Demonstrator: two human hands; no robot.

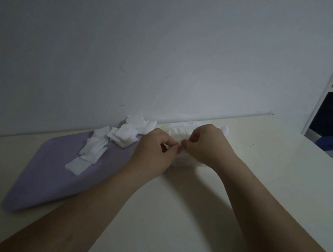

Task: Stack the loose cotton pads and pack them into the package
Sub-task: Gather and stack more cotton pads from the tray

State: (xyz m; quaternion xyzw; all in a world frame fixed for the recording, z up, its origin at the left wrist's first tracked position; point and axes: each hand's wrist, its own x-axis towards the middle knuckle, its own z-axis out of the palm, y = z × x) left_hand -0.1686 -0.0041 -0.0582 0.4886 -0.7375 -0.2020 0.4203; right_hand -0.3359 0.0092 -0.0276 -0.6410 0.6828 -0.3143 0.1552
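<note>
Lying at left on the table (pixel 166 212): purple tray (pixel 49 180), flat, far edge near the wall. Scattered over its far right part: loose cotton pads (pixel 112 142), white, square, overlapping, unstacked. Just right of the tray: left hand (pixel 157 149), fingers curled, pinching the top of the package (pixel 185 160), itself white, blurred, resting on the table between both hands. Next: right hand (pixel 205 145), likewise curled, pinching the same spot, fingertips right beside the left's. Far right: white shelf (pixel 326 98).

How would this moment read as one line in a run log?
left hand: pinches package | right hand: pinches package | loose cotton pads: scattered on purple tray
</note>
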